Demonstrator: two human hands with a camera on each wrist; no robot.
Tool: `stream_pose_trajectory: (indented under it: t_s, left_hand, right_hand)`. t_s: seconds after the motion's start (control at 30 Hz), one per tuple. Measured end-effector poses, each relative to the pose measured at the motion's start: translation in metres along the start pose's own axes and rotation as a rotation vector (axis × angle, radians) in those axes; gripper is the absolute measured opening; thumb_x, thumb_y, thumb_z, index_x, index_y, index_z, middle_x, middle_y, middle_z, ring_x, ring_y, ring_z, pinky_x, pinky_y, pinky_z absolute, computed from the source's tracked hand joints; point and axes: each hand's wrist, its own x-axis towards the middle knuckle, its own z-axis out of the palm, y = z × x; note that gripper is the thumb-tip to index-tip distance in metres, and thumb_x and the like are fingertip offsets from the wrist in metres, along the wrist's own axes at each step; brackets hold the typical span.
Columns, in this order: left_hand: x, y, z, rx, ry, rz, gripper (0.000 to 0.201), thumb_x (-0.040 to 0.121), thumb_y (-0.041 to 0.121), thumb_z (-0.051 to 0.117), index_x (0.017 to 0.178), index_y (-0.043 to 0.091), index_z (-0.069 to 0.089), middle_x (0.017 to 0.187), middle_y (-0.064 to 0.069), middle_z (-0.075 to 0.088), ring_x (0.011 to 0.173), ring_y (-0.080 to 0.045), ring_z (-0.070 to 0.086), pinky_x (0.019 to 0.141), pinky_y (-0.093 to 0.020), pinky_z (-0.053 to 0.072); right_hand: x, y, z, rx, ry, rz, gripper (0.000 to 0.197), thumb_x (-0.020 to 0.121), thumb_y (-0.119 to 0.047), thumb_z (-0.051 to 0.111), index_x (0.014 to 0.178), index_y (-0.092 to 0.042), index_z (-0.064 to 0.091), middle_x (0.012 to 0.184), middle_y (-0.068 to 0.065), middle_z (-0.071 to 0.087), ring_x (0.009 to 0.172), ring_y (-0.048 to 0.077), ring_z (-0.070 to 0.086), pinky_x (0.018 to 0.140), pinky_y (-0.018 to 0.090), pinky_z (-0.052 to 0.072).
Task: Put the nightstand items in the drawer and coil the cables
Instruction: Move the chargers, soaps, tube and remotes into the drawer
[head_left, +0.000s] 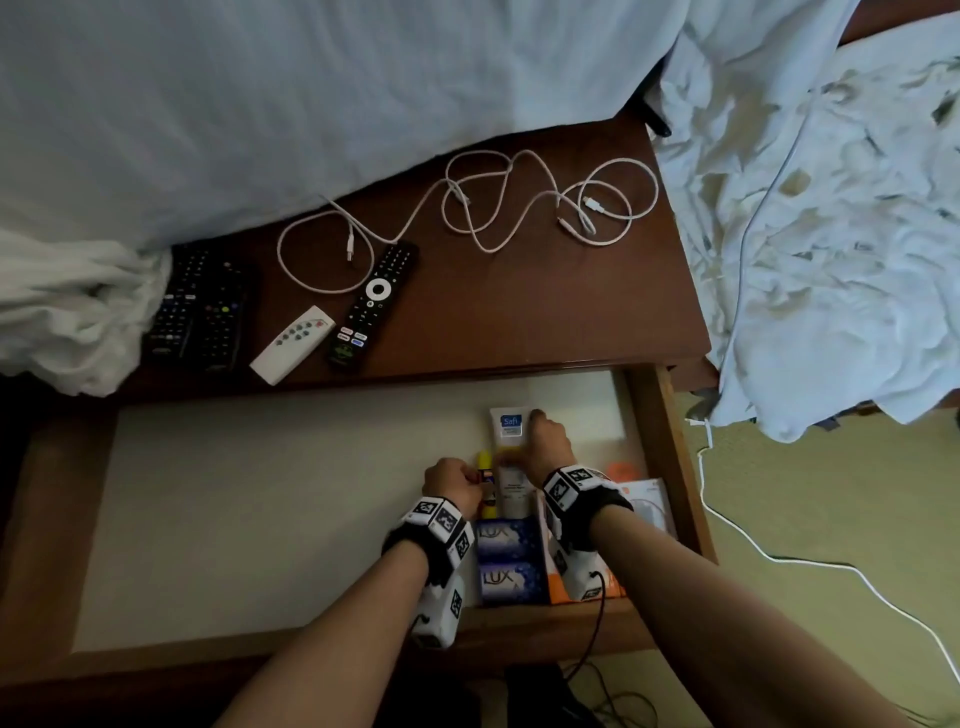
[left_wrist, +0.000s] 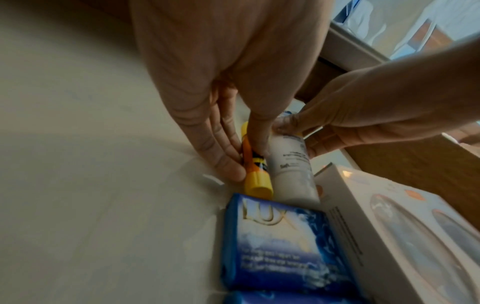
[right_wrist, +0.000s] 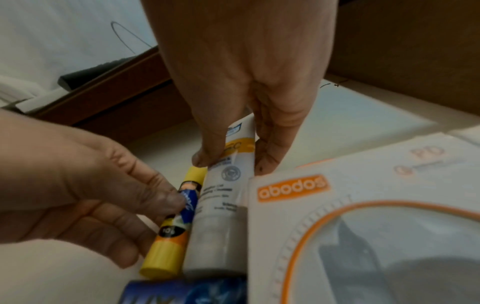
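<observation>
Left hand fingers pinch glue stick; right hand fingers grip Safi tube between them, inside drawer.

Nightstand top: dark polished wood, slight sheen. Drawer floor below it: pale, smooth, matt. Soap packs in drawer: glossy blue wrap. Sheet behind nightstand: rumpled cloth. Remotes: black plastic.
</observation>
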Motion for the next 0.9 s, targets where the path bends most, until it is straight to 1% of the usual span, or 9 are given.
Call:
stream_pose_trajectory:
  t_s: [0.07, 0.17, 0.37, 0.57, 0.7, 0.83, 0.9]
  left_hand:
    - [-0.001, 0.003, 0.004, 0.007, 0.015, -0.001, 0.028, 0.078, 0.022, 0.078, 0.102, 0.007, 0.075, 0.107, -0.015, 0.074, 0.102, -0.029, 0.068, 0.092, -0.033, 0.054]
    - [-0.001, 0.005, 0.007, 0.021, 0.024, -0.019, 0.028, 0.076, 0.024, 0.079, 0.1, 0.009, 0.075, 0.107, -0.014, 0.073, 0.101, -0.03, 0.068, 0.091, -0.034, 0.055]
    - [-0.001, 0.007, 0.011, 0.061, 0.048, -0.023, 0.025, 0.074, 0.026, 0.08, 0.094, 0.013, 0.075, 0.104, -0.012, 0.074, 0.099, -0.03, 0.068, 0.087, -0.033, 0.055]
    - [-0.001, 0.005, 0.011, 0.037, 0.04, -0.022, 0.031, 0.074, 0.026, 0.081, 0.099, 0.009, 0.074, 0.104, -0.013, 0.074, 0.098, -0.029, 0.069, 0.085, -0.03, 0.054]
    - [-0.004, 0.007, 0.013, 0.044, 0.044, -0.015, 0.026, 0.076, 0.023, 0.079, 0.099, 0.011, 0.075, 0.103, -0.013, 0.074, 0.096, -0.029, 0.069, 0.084, -0.03, 0.055]
    - [-0.005, 0.006, 0.015, 0.061, 0.046, -0.002, 0.02, 0.077, 0.02, 0.077, 0.095, 0.01, 0.076, 0.101, -0.013, 0.074, 0.094, -0.03, 0.069, 0.081, -0.03, 0.055]
    - [-0.006, 0.006, 0.015, 0.063, 0.048, -0.003, 0.02, 0.077, 0.02, 0.077, 0.095, 0.011, 0.076, 0.101, -0.013, 0.074, 0.095, -0.03, 0.069, 0.082, -0.03, 0.055]
  right_hand:
    - [0.0, 0.001, 0.001, -0.033, -0.023, -0.011, 0.066, 0.07, -0.027, 0.084, 0.118, 0.0, 0.049, 0.12, 0.021, 0.061, 0.109, 0.037, 0.06, 0.087, 0.039, 0.049]
    - [-0.001, 0.004, 0.001, -0.063, -0.053, -0.007, 0.066, 0.069, -0.027, 0.085, 0.119, -0.002, 0.051, 0.12, 0.02, 0.062, 0.109, 0.037, 0.06, 0.091, 0.041, 0.051]
    - [-0.003, 0.009, 0.003, -0.093, -0.04, -0.012, 0.063, 0.069, -0.027, 0.084, 0.118, -0.004, 0.052, 0.119, 0.019, 0.061, 0.108, 0.036, 0.059, 0.087, 0.037, 0.049]
    - [-0.004, 0.013, 0.005, -0.093, -0.035, 0.006, 0.054, 0.073, -0.028, 0.082, 0.114, -0.004, 0.056, 0.118, 0.019, 0.061, 0.107, 0.036, 0.059, 0.087, 0.038, 0.049]
    - [-0.006, 0.015, 0.006, -0.095, -0.03, 0.01, 0.049, 0.075, -0.027, 0.08, 0.112, -0.004, 0.057, 0.116, 0.019, 0.061, 0.106, 0.036, 0.059, 0.086, 0.037, 0.049]
    - [-0.009, 0.014, 0.005, -0.099, -0.035, 0.008, 0.048, 0.076, -0.025, 0.079, 0.114, -0.005, 0.058, 0.117, 0.019, 0.061, 0.107, 0.036, 0.059, 0.088, 0.037, 0.049]
    - [-0.011, 0.014, 0.005, -0.106, -0.039, 0.01, 0.048, 0.076, -0.025, 0.079, 0.115, -0.005, 0.058, 0.118, 0.019, 0.061, 0.107, 0.035, 0.06, 0.089, 0.038, 0.049]
